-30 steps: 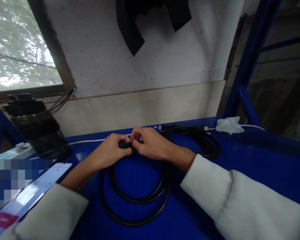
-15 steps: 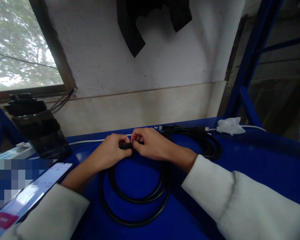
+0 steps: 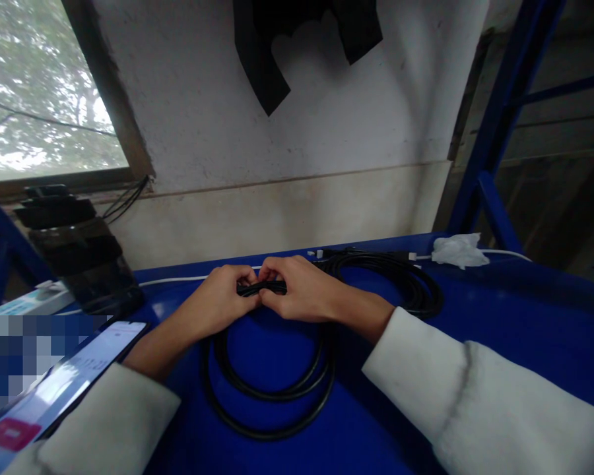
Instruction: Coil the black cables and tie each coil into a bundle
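A black cable (image 3: 272, 435) lies in loose loops on the blue tabletop (image 3: 376, 422). My left hand (image 3: 224, 295) is closed on the far side of the loops, where the strands run together. Close against it, my right hand (image 3: 297, 287) pinches the same bundle, thumb and fingers curled around it. Between the two hands a short stretch of the bundled strands shows. The fingertips partly hide what they grip.
Behind my right hand rests another coiled black cable (image 3: 428, 290) with pale-tipped plugs. A clear plastic bag (image 3: 460, 251) sits over a white cord at the back right. On the left are a dark bottle (image 3: 86, 264), a white power strip (image 3: 30, 300) and a lit phone (image 3: 74, 376).
My right hand's fingers have shifted slightly along the bundle, and more of the black strands show between the thumb and fingers. The lowest loop has risen a little toward the hands.
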`<state>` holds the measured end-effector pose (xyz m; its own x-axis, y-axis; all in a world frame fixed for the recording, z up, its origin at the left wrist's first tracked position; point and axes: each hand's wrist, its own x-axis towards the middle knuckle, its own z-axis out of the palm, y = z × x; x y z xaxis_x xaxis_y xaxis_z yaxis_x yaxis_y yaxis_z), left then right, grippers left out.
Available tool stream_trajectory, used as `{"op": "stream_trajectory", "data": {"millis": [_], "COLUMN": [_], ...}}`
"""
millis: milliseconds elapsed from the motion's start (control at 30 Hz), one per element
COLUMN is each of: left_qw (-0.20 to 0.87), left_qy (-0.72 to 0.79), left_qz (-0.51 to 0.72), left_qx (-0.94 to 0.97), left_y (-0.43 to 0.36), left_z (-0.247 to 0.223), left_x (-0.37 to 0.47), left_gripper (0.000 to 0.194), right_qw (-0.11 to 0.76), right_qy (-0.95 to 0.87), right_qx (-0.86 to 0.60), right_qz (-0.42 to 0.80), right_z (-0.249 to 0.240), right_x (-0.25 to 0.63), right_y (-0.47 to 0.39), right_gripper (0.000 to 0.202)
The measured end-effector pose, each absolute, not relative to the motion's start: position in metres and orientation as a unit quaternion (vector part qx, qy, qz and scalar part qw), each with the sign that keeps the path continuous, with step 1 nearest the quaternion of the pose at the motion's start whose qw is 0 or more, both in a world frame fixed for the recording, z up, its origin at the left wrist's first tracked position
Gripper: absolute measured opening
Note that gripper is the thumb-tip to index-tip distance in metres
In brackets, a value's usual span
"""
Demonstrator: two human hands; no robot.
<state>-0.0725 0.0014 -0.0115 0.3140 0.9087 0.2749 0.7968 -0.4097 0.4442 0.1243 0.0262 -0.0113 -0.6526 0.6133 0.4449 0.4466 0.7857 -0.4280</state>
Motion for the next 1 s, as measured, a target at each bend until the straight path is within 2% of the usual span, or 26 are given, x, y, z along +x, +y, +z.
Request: {"op": "stream_trajectory", "data": {"millis": [433,1000], "left_qw": [0.090,0.074], "left_qy": [0.539,0.546], "left_qz": [0.240,0.248], "left_qx": [0.802,0.797], "left_y": [-0.0009,-0.0017], "left_z": [-0.0111,-0.0090], "left_x": [-0.0713,-0.0686], "left_gripper": [0.011,0.004], "right_qw": [0.297,0.292], "right_qy": [-0.903,-0.906], "right_qx": [-0.286,-0.274], "right_qz": [0.121,0.135], "right_z": [-0.0134,-0.0116], "right_x": [0.1244,0.1245], "right_y": [0.0290,0.0279], "right_gripper": [0.015,0.014]}}
